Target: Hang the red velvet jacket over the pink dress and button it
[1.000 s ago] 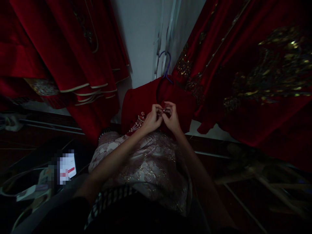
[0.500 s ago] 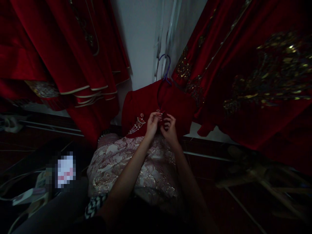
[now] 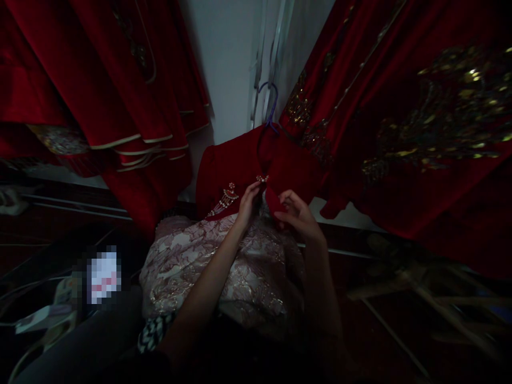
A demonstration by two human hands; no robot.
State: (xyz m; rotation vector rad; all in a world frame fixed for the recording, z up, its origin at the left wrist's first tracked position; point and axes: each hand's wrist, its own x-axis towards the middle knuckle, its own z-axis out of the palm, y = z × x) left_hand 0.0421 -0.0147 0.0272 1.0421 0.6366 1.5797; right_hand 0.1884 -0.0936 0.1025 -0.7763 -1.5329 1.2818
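A red jacket (image 3: 232,160) lies over my lap on a purple hanger (image 3: 273,101), its front parted below the neckline. A small beaded clasp (image 3: 262,179) sits at the opening. My left hand (image 3: 248,204) is at the front edge just below the clasp, fingers together and closed on the cloth. To the right, my right hand (image 3: 300,213) has curled fingers and thumb at the other front edge, which is lifted aside; dim light partly hides the grip. A jewelled tassel ornament (image 3: 228,197) decorates the jacket's left front.
Pink brocade fabric (image 3: 192,261) covers my lap. Red gowns hang on both sides, the left gown (image 3: 120,106) and the sequinned right gown (image 3: 432,144). A blurred-out bright screen (image 3: 103,277) and a power strip (image 3: 66,290) are at the lower left. Wooden legs (image 3: 412,282) stand right.
My right hand has moved right and away from the left hand, and the jacket's right front edge has opened outward. The beaded clasp is now uncovered. My left hand stays near it.
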